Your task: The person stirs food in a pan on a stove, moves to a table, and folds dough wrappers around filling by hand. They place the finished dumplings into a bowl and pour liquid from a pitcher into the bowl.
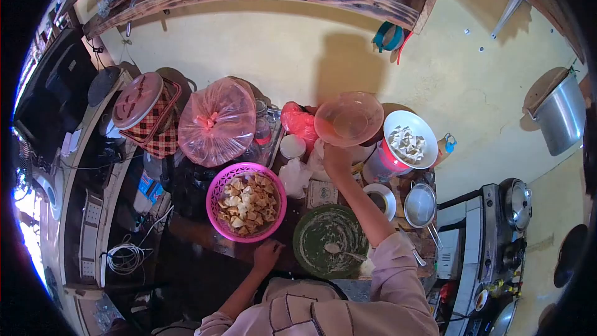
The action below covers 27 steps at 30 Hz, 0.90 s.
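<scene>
My right hand (337,160) reaches forward over the table, its fingers closed at the near rim of a translucent orange plastic bowl (349,119). The bowl is held up near the wall and looks empty. Just below the pink basket, at the table's front edge, my left hand (267,256) rests with its fingers curled and nothing visible in them. The pink basket (212,198) holds a heap of brown, folded-looking pieces (249,205). A green basin (303,244) smeared with white paste stands in front of me, with a spoon (339,250) lying in it.
White folded pieces (407,144) fill a white plate (419,119) on the right. Nearby are a small bowl of dark liquid (378,201) and a strainer (420,204). A tied pink bag (217,121) stands at the back left. Right of the table is a stove (494,230).
</scene>
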Tool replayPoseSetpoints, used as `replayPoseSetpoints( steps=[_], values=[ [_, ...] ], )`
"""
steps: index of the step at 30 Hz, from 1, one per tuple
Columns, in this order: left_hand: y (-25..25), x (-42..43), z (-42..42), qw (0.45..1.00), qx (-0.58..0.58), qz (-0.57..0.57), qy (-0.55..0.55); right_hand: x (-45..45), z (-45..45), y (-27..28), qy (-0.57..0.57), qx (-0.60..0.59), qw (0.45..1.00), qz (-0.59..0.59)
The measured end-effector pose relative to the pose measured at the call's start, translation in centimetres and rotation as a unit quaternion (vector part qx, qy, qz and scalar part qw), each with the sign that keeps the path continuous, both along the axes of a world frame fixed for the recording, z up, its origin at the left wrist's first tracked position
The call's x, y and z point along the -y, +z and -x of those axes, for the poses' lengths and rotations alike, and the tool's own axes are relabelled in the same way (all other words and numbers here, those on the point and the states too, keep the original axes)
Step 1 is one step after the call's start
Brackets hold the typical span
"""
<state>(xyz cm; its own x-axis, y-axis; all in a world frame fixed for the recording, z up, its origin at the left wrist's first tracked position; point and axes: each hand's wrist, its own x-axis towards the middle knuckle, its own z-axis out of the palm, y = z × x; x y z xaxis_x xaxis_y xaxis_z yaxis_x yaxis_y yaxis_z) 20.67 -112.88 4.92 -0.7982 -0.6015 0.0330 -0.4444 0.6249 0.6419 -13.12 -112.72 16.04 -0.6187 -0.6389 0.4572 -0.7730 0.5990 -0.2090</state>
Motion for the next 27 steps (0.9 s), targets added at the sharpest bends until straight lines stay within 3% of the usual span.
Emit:
replayPoseSetpoints(
  steps=[3,6,7,9,12,15,18,21,25,27],
  values=[
    [-0.2,0.0,0.2,1.0,0.015,-0.015,0.007,-1.0,-1.6,2.9,-0.017,0.105,0.994,-0.019],
    [-0.8,0.2,0.2,0.999,-0.027,-0.031,0.012,-1.8,-1.9,2.8,-0.086,0.124,0.985,0.079],
    [-0.9,0.3,0.2,0.998,-0.047,-0.035,0.013,-2.0,-1.6,2.5,-0.092,0.256,0.947,0.173],
    [-0.6,0.2,0.0,0.999,-0.026,-0.026,0.017,-2.3,-0.7,1.4,-0.094,0.495,0.792,0.344],
    [-0.5,0.1,-0.2,0.999,-0.015,-0.033,0.023,-2.3,0.6,-0.3,-0.081,0.522,0.657,0.538],
    [-1.2,0.1,-0.6,0.999,-0.008,-0.022,0.03,-2.9,1.4,-0.1,-0.101,0.517,0.678,0.513],
    [-2.0,-0.1,-1.1,0.999,-0.028,-0.012,0.033,-3.2,1.5,1.0,-0.116,0.557,0.664,0.486],
    [-2.6,-0.1,-1.4,0.999,-0.018,-0.035,0.031,-2.5,0.3,2.1,-0.08,0.522,0.723,0.446],
    [-0.4,0.0,-1.6,0.995,0.039,-0.091,0.011,0.8,-1.2,0.1,-0.056,0.618,0.684,0.384],
    [-1.6,0.2,-1.7,0.993,0.057,-0.103,0.016,2.6,-1.8,-1.6,-0.042,0.664,0.647,0.372]
  ],
)
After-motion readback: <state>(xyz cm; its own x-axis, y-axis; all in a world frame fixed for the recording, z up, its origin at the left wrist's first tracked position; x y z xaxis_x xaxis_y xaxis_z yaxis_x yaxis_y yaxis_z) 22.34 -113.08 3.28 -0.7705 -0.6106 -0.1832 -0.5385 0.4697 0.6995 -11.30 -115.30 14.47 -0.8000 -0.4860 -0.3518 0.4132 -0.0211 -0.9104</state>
